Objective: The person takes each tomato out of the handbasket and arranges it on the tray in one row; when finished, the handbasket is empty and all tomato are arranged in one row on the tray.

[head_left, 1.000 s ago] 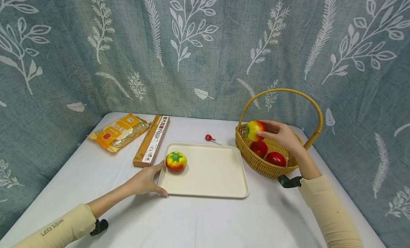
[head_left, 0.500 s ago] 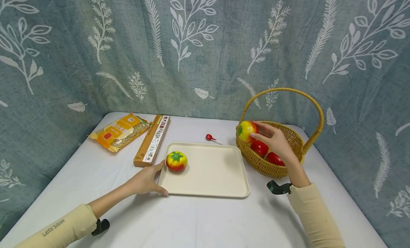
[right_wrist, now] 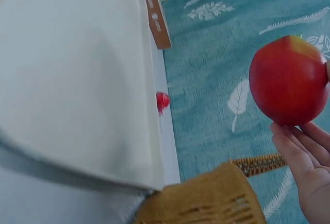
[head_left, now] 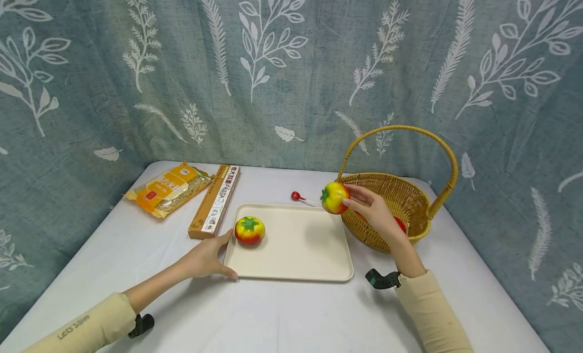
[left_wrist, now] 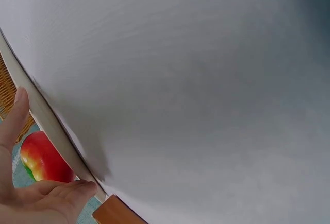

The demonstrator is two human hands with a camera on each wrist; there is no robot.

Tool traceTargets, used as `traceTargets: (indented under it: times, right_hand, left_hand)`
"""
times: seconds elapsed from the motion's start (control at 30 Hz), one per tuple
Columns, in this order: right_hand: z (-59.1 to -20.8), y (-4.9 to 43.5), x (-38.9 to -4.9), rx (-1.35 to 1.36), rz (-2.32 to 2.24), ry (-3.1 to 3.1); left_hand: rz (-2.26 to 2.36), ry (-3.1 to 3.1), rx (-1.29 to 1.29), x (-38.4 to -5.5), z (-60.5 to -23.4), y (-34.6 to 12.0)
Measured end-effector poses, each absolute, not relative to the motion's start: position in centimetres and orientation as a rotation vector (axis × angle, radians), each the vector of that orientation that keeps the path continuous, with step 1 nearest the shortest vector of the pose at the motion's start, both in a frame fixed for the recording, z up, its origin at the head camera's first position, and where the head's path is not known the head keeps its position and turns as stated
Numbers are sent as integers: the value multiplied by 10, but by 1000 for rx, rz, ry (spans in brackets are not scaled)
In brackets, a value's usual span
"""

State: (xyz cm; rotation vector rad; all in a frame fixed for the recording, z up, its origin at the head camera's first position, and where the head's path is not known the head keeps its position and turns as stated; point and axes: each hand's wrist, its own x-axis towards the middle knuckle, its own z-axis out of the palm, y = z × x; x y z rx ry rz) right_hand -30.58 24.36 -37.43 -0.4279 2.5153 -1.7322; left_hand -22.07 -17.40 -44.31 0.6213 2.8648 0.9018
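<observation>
A red-and-yellow tomato (head_left: 334, 198), grasped by the right hand (head_left: 372, 209), is raised at the far right corner of the tray (head_left: 291, 254). The left hand (head_left: 208, 256), fingers spread, touches the tray's left edge near a second tomato (head_left: 249, 231); a basket (head_left: 380, 183) stands right.

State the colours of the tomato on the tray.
Tomato: yellow top, red lower sides, green leafy cap; clearest in the head view.

Left sleeve (head_left: 114, 312) and right sleeve (head_left: 432, 310) were both plain pale cream, cuffs ending on the forearms. Left one had small dark lettering (head_left: 73, 327), "Lets" readable, rest blurry. Left device (head_left: 142, 325) by the cuff was black, stubby, rounded; right device (head_left: 380, 279) black, curved, dark-green end face. Left hand (head_left: 207, 257), right hand (head_left: 374, 210) bare.
</observation>
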Motion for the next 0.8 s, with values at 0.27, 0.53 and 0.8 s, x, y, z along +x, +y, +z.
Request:
traceTargets:
  times: [0.27,0.53,0.8]
  right_hand:
    - [-384,228,-303,-468,-1711,2491]
    - [-397,213,-301,-504,-1661,2475]
    - [-409,193,-299,-532,-1646,2400]
  left_hand:
    - [908,2855,614,-220,-442,-174]
    - [914,2855,629,-220,-442,-173]
    - [917,2856,623,-220,-442,-173]
